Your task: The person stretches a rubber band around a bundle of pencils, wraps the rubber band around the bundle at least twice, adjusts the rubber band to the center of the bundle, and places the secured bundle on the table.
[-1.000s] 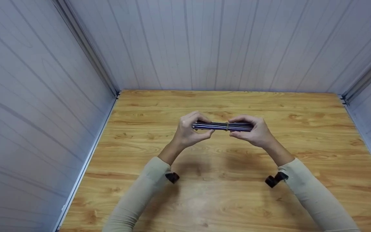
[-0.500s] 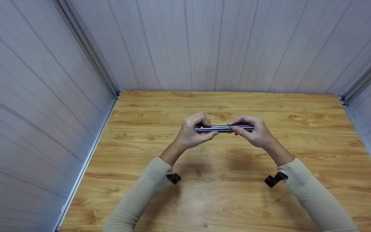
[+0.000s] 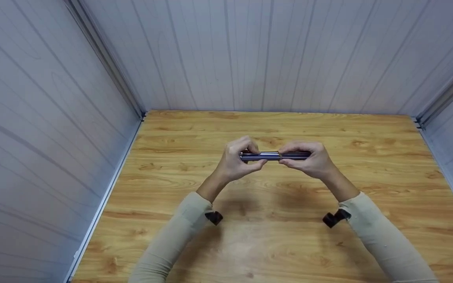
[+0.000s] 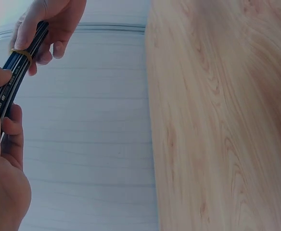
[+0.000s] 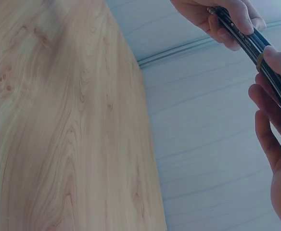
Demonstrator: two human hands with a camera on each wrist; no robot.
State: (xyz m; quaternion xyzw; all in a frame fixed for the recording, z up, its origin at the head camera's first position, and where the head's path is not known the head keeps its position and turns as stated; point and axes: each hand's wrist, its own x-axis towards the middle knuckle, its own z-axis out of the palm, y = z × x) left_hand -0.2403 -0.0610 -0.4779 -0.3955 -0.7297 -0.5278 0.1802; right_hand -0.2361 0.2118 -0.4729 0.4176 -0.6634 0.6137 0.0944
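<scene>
A bundle of dark, silver-striped pencils (image 3: 269, 156) is held level above the table, its length running left to right. Around its middle, close to the right fingertips, goes a yellowish-brown rubber band (image 4: 22, 54). My left hand (image 3: 235, 160) grips the left part, thumb below and fingers above. The right part is between the thumb and fingers of my right hand (image 3: 313, 162). Small printed marks show on the pencils (image 4: 13, 79) in the left wrist view. Both ends are partly hidden by the hands.
Beneath the hands lies a wood-grain table (image 3: 266, 236). Pale panelled walls stand at the back (image 3: 250, 55), left and right. A small black camera sits on each wrist, at the left sleeve (image 3: 214, 217) and the right sleeve (image 3: 334, 218).
The bundle has rolled about its long axis, so other pencil faces now point up. My thumbs have shifted along it, and the left hand has edged slightly to the right.
</scene>
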